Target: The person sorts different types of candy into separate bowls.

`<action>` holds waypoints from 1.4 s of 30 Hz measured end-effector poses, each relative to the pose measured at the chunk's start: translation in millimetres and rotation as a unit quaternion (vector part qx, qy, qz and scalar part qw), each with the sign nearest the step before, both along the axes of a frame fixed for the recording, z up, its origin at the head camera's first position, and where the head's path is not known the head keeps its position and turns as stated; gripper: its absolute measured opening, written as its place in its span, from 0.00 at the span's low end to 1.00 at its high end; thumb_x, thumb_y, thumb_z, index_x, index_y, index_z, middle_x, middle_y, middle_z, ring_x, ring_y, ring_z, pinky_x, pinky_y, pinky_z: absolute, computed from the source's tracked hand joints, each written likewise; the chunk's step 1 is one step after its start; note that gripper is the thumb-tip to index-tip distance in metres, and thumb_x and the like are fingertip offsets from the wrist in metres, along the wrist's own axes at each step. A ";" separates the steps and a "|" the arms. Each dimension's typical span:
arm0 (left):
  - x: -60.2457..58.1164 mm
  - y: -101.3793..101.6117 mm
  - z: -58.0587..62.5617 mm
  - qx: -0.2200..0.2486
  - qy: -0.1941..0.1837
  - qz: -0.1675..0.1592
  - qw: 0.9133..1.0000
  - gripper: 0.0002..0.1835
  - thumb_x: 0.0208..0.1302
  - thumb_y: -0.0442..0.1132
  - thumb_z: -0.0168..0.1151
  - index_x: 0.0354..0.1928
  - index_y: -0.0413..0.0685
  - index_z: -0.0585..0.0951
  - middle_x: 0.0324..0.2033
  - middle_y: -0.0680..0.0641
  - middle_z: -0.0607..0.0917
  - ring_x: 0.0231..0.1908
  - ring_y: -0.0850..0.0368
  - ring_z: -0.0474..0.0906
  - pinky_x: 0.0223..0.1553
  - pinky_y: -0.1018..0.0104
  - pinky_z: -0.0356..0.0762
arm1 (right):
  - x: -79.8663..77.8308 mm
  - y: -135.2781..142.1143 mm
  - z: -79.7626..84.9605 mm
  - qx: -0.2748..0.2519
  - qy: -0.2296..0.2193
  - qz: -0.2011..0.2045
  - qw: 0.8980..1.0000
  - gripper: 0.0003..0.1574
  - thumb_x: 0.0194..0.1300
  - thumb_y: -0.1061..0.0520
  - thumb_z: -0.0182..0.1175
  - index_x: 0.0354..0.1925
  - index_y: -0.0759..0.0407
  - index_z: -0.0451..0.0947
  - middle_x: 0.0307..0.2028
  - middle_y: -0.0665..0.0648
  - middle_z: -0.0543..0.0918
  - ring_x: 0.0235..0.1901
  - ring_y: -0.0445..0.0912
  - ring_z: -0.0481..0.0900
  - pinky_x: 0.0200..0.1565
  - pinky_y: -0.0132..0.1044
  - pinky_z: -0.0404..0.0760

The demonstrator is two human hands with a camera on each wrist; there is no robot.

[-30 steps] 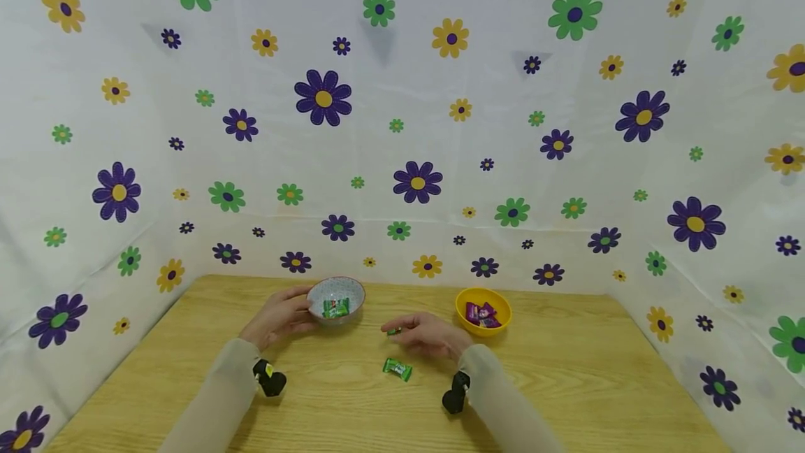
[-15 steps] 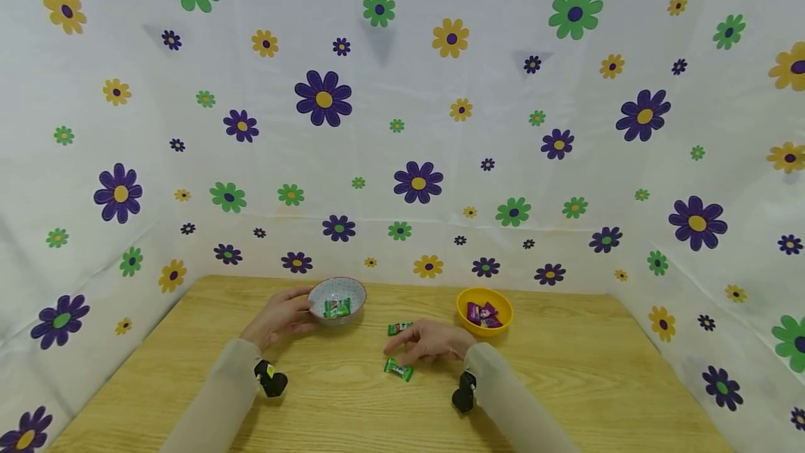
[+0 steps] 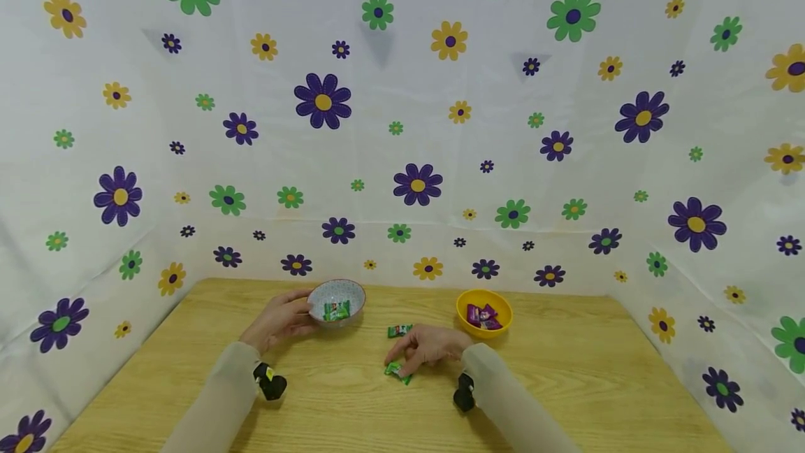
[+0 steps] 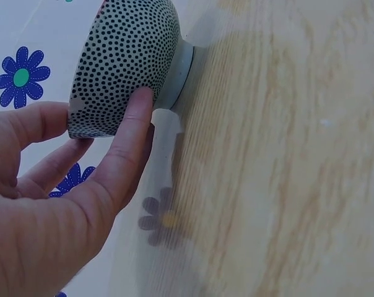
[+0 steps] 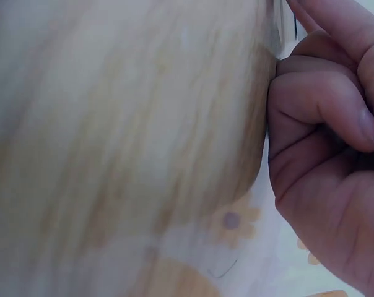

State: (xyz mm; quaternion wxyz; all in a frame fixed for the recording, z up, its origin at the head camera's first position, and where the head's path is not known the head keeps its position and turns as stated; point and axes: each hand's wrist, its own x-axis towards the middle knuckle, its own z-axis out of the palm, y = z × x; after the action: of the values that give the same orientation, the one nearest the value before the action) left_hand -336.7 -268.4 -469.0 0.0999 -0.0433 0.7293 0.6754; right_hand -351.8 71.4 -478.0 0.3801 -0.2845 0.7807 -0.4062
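My left hand holds the left side of a patterned bowl. In the left wrist view, the thumb lies along the dotted outside of the bowl, with other fingers at its rim. Green-wrapped candies lie inside. My right hand pinches a green-wrapped candy at the table, between thumb and forefinger. Just behind those fingers lies another green-wrapped candy. The right wrist view shows curled fingers of the right hand against the table; the pinched candy is out of sight there.
A yellow bowl with several purple-wrapped candies stands right of the hands, close behind the right wrist. The wooden table meets a flower-printed white cloth at the back and sides.
My right hand has come away from the rear candy toward the nearer one and now pinches it, tilting it slightly. The left hand and both bowls have stayed in place.
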 end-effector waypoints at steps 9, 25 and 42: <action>-1.6 -2.3 1.0 0.014 0.003 -0.007 1.000 0.29 0.74 0.36 0.50 0.74 0.39 0.57 0.59 0.31 0.73 0.42 0.54 0.82 0.50 0.56 0.83 | 0.7 -3.7 -2.2 0.008 0.036 -0.002 0.999 0.07 0.59 0.61 0.69 0.37 0.52 0.87 0.16 0.44 0.69 0.13 0.37 0.57 0.16 0.27 0.54; -6.2 1.2 6.2 0.000 0.006 -0.008 1.000 0.29 0.75 0.35 0.48 0.74 0.38 0.57 0.61 0.30 0.70 0.43 0.55 0.82 0.54 0.53 0.81 | -1.7 -0.2 -1.7 -0.004 0.046 -0.033 0.998 0.06 0.66 0.56 0.64 0.34 0.56 0.85 0.17 0.46 0.70 0.12 0.38 0.55 0.16 0.28 0.55; 0.1 2.8 0.7 0.001 0.005 -0.002 1.000 0.28 0.75 0.35 0.48 0.73 0.39 0.58 0.61 0.30 0.72 0.42 0.55 0.82 0.49 0.57 0.84 | 4.7 -17.5 -1.7 -0.101 0.055 -0.156 0.981 0.11 0.63 0.51 0.67 0.34 0.58 0.82 0.22 0.48 0.73 0.19 0.40 0.64 0.21 0.28 0.63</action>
State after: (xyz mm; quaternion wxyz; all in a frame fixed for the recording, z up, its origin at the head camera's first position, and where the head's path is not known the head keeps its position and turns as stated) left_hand -336.6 -265.6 -468.3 0.0977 -0.0380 0.7293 0.6761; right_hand -347.1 53.9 -479.6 0.2374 -0.2183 0.7902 -0.5212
